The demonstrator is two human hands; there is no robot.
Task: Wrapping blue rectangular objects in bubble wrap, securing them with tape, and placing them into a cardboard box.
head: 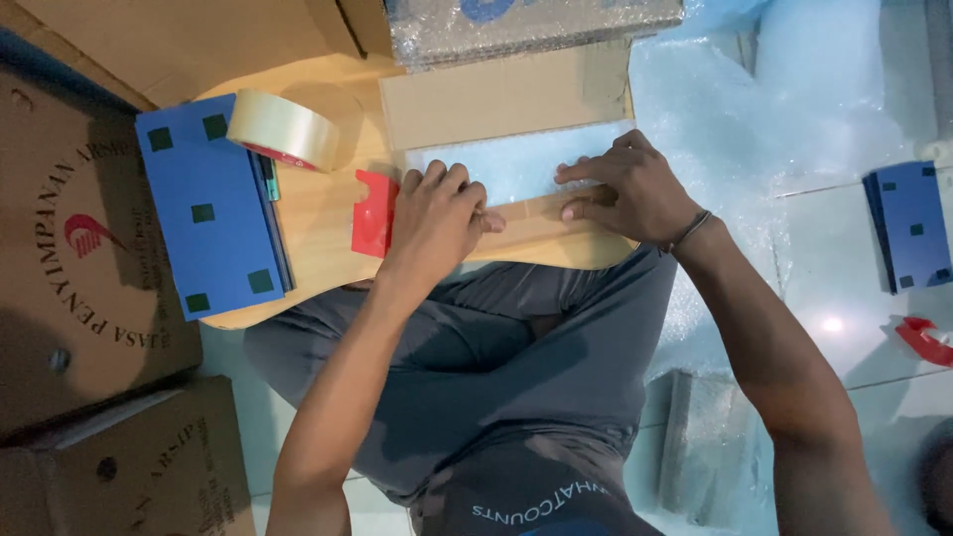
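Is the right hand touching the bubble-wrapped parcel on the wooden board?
Touching. The head view shows the right hand with fingertips pressed flat on the parcel.

We see only part of the red tape dispenser [373,213]: the left hand [435,220] covers its right side, so grip and blade can't be made out. Fingertips of that hand curl under, hidden. The bubble-wrapped parcel [511,167] is partly covered by both hands; contents not discernible through the wrap. The right hand [625,191] hides the parcel's right end. The cardboard boxes [89,248] are cut off at left edge. The red object [925,339] at right edge is cropped, type unclear.
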